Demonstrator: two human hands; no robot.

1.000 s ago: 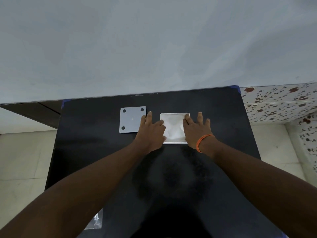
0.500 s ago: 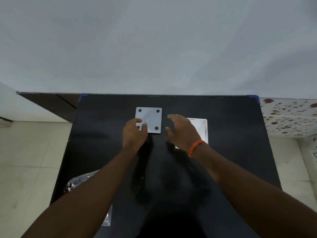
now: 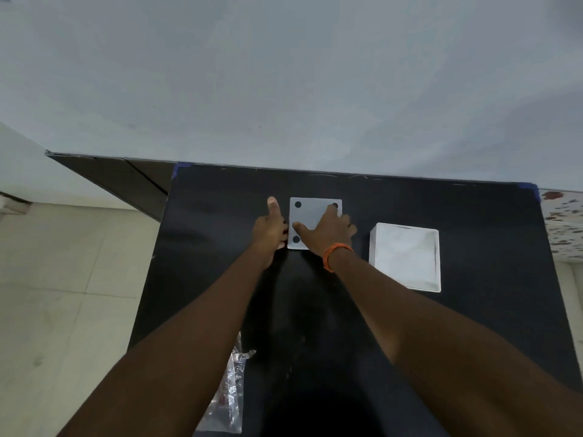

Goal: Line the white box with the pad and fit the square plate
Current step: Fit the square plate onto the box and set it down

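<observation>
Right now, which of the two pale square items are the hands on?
The grey square plate with dark corner holes; the right hand lies on it, the left hand at its edge. The white box sits untouched.

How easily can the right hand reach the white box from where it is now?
Probably easily: the right hand rests on the square plate, and the white box sits just to its right with only bare black table between.

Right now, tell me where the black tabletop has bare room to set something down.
Free: the strip between the grey square plate and the white box, and the near right stretch below the box. Crowded: the plate under the left hand and right hand; crinkled clear plastic near left.
</observation>
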